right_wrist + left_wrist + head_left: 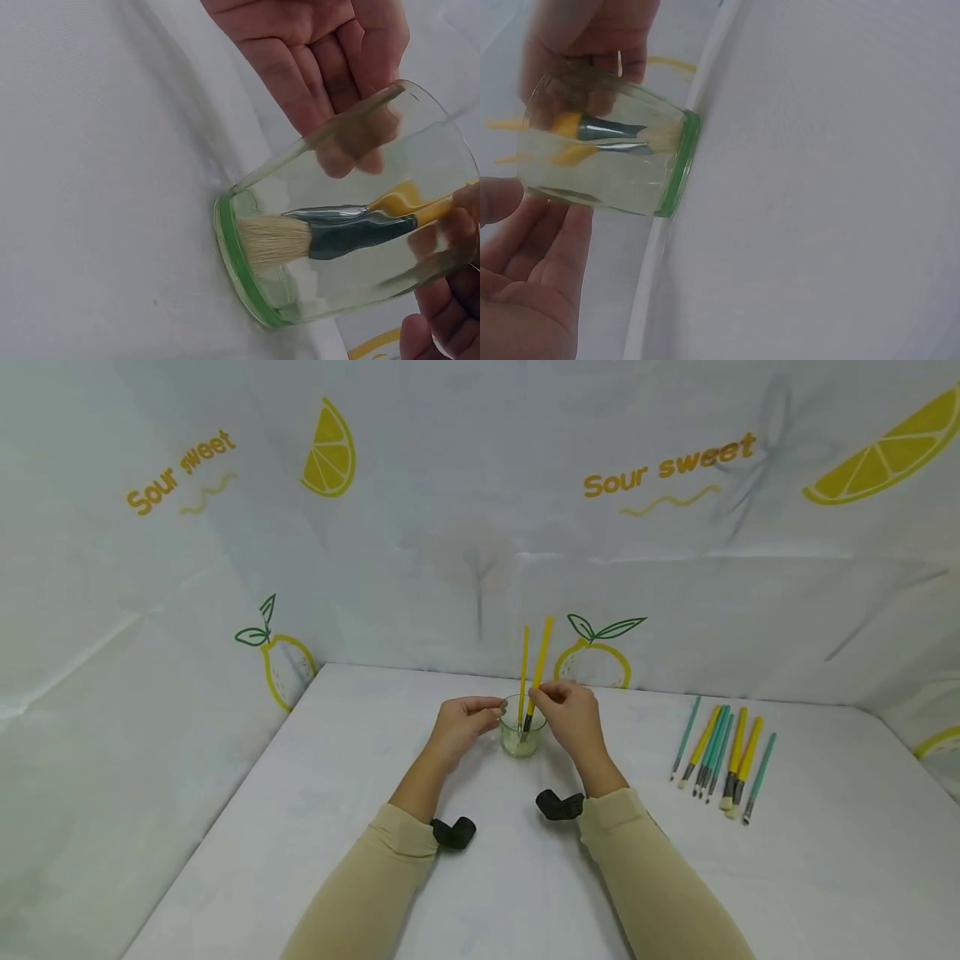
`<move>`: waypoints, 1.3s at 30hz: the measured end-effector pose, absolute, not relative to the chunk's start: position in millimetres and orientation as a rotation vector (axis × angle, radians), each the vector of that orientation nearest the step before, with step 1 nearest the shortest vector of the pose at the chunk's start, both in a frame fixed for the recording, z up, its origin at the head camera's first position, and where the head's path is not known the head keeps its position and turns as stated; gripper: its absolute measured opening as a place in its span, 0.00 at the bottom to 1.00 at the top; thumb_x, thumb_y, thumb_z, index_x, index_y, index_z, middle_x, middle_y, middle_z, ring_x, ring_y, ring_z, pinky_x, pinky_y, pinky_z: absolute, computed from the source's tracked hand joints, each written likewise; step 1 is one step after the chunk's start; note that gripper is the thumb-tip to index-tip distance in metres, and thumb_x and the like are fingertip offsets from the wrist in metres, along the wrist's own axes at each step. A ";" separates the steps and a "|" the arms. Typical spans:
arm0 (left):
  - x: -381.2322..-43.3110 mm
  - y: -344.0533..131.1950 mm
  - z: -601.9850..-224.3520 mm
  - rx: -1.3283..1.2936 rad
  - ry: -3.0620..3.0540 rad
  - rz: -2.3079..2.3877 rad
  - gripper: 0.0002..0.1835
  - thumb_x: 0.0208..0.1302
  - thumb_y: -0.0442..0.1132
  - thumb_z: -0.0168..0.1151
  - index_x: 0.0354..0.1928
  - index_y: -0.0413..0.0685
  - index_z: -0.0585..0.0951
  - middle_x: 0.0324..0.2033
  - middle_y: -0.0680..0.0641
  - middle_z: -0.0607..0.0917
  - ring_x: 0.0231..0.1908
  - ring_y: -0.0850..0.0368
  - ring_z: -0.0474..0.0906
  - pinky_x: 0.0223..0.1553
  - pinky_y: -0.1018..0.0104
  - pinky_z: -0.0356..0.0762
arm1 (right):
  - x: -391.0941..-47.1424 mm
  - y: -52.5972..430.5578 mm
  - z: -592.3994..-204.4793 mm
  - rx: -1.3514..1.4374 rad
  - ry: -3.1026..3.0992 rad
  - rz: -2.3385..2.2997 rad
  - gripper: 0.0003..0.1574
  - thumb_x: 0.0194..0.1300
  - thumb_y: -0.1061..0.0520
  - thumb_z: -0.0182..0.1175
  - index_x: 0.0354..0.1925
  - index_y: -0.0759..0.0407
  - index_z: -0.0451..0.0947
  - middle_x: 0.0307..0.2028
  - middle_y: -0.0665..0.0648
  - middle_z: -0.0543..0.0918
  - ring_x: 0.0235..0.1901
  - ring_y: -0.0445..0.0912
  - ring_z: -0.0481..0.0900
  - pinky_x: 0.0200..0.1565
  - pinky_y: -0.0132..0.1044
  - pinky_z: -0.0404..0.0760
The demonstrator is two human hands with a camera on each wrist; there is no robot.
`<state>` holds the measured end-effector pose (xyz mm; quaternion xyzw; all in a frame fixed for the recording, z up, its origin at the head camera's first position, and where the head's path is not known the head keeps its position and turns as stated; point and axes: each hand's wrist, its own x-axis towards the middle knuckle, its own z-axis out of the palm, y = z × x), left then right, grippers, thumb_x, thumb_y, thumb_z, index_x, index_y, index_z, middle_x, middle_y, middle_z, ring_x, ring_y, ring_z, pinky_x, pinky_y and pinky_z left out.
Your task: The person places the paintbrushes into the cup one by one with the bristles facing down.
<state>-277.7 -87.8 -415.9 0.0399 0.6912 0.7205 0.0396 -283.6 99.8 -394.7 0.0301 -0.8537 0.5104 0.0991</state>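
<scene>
Cup [519,745] on the desk [498,902] pinched in my left hand [459,728], my right hand [574,720] grips the thicker brush [542,656] standing in it, seemingly placing it, so next I should let go.

I note a white tabletop [300,877] at six o'clock, meeting a pale, creased wall covering [420,527] at twelve. Printed "Sour sweet" lettering [667,467] stands at ten and one, yellow lemon slices [329,456] at eleven and two. Light soft, shadows faint.
</scene>
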 end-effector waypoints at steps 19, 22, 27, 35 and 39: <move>-276.4 -85.6 -415.2 0.109 2.134 2.188 0.13 0.65 0.33 0.61 0.49 0.37 0.85 0.50 0.41 0.85 0.51 0.46 0.82 0.52 0.66 0.83 | -286.6 101.7 -397.3 0.104 -2.596 1.586 0.20 0.67 0.46 0.62 0.48 0.58 0.84 0.44 0.57 0.85 0.42 0.48 0.78 0.40 0.37 0.79; -276.5 -85.7 -415.0 0.109 2.134 2.185 0.13 0.65 0.33 0.61 0.49 0.37 0.85 0.50 0.41 0.85 0.51 0.48 0.83 0.52 0.66 0.83 | -286.7 103.3 -396.2 0.096 -2.600 1.585 0.20 0.67 0.45 0.62 0.49 0.57 0.84 0.45 0.57 0.85 0.44 0.48 0.78 0.41 0.37 0.79; -276.7 -86.4 -414.6 0.102 2.124 2.192 0.13 0.65 0.33 0.61 0.49 0.36 0.84 0.50 0.42 0.85 0.51 0.47 0.82 0.51 0.66 0.83 | -286.8 108.2 -391.5 0.078 -2.588 1.580 0.23 0.67 0.43 0.61 0.51 0.56 0.83 0.47 0.56 0.85 0.45 0.49 0.78 0.42 0.38 0.79; -276.5 -86.5 -415.6 0.112 2.119 2.180 0.13 0.65 0.32 0.60 0.50 0.35 0.84 0.52 0.41 0.85 0.50 0.51 0.83 0.52 0.66 0.83 | -283.7 130.3 -377.7 0.043 -2.522 1.628 0.23 0.68 0.43 0.60 0.53 0.56 0.82 0.49 0.57 0.84 0.48 0.50 0.80 0.48 0.42 0.80; -277.5 -87.2 -416.4 0.115 2.123 2.176 0.13 0.66 0.33 0.61 0.50 0.37 0.84 0.52 0.42 0.85 0.49 0.55 0.83 0.52 0.66 0.83 | -281.7 146.7 -369.2 0.041 -2.529 1.562 0.26 0.68 0.42 0.59 0.54 0.58 0.81 0.49 0.58 0.84 0.48 0.51 0.79 0.48 0.43 0.79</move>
